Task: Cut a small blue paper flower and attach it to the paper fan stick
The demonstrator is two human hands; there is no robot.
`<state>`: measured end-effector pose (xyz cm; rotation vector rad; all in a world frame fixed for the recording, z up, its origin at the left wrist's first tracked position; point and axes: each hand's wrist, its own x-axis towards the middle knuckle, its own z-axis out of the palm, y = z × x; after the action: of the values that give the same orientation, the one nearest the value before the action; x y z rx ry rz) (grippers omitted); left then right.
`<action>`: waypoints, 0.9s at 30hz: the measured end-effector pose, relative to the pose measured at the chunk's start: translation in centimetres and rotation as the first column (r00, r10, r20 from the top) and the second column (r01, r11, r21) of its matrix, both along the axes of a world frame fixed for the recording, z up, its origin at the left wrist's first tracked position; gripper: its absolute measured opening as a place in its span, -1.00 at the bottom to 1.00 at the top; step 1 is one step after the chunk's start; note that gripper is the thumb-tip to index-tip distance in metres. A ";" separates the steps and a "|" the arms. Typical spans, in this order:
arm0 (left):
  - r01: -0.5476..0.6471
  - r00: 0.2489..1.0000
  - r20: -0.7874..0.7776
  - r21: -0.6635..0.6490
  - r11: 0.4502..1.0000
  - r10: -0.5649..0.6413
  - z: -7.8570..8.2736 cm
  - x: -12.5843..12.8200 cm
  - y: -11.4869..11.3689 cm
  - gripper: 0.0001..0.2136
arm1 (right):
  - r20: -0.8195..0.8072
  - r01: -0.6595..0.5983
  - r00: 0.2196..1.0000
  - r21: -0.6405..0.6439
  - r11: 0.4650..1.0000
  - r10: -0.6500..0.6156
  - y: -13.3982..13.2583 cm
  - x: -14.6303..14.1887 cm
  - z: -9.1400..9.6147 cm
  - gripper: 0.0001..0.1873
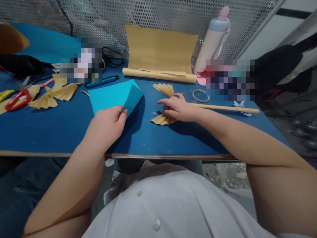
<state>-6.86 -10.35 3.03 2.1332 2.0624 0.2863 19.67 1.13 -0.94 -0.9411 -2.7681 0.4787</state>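
My left hand [106,127] pinches the near edge of a turquoise sheet of paper [112,94], thumb on top. The sheet's right side is bent up. To the right, my right hand [177,107] lies with fingers spread over a tan pleated paper fan [165,89], and a second pleated part [164,119] shows below the fingers. A small purplish thing is partly hidden under those fingers; I cannot make out its kind. A light wooden stick [225,107] runs rightward from beside this hand.
A tan paper roll [159,75] stands partly unrolled at the back. Nearby are a bottle [210,43], a clear ring [201,96] and a blue pen [102,81]. Red-handled scissors [18,99] and pleated tan paper [46,99] lie left. The table's front edge [158,156] is close to my body.
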 end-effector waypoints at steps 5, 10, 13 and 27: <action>-0.091 0.995 0.051 0.066 0.994 0.087 -2.6 -0.8 0.8 -0.69 | -0.031 0.015 0.999 -0.127 0.992 -0.019 0.8 0.0 0.1 -0.51; -0.139 0.988 0.081 0.137 0.981 0.128 -3.9 -1.0 0.8 -0.69 | 0.082 -0.015 0.996 -0.107 0.994 0.024 0.9 0.7 1.2 -0.72; -0.147 0.986 0.099 0.155 0.977 0.133 -4.2 -1.0 0.5 -0.69 | 0.205 -0.091 0.972 -0.119 0.989 0.114 0.5 1.4 2.1 -0.75; -0.153 0.987 0.069 0.164 0.975 0.143 -4.6 -0.8 0.3 -0.68 | 0.284 -0.093 0.949 -0.171 0.981 0.140 -2.1 0.7 1.8 -0.87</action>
<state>-7.66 -10.09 -1.54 2.0362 2.2407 0.5533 20.39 -0.93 0.88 -0.9543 -3.1082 0.6277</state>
